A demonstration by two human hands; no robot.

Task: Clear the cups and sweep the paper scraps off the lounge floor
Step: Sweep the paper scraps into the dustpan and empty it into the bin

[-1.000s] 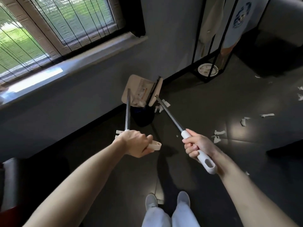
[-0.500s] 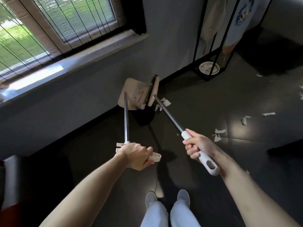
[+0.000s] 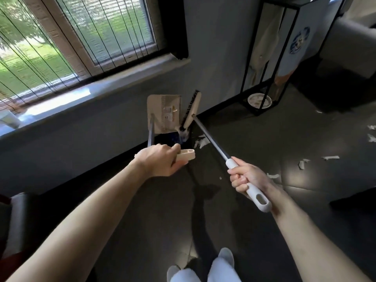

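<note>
My left hand point(image 3: 160, 162) grips the beige handle of a long-handled dustpan point(image 3: 165, 112), whose beige pan is tilted up against the grey wall. My right hand point(image 3: 247, 179) grips the white handle of a broom point(image 3: 192, 109). The broom's metal shaft runs up and left to a beige head with black bristles, pressed against the pan's right edge. White paper scraps point(image 3: 201, 142) lie on the dark floor just right of the pan. More scraps point(image 3: 301, 163) are scattered further right.
A black metal frame stand point(image 3: 264, 78) with a white dish point(image 3: 259, 100) at its base stands by the wall on the right. A window and sill run along the left. A dark seat point(image 3: 14, 216) sits at the left edge. My feet point(image 3: 203, 267) are at the bottom.
The dustpan has tipped more upright and the broom head has swung up against its right edge. My left hand has lifted toward the wall.
</note>
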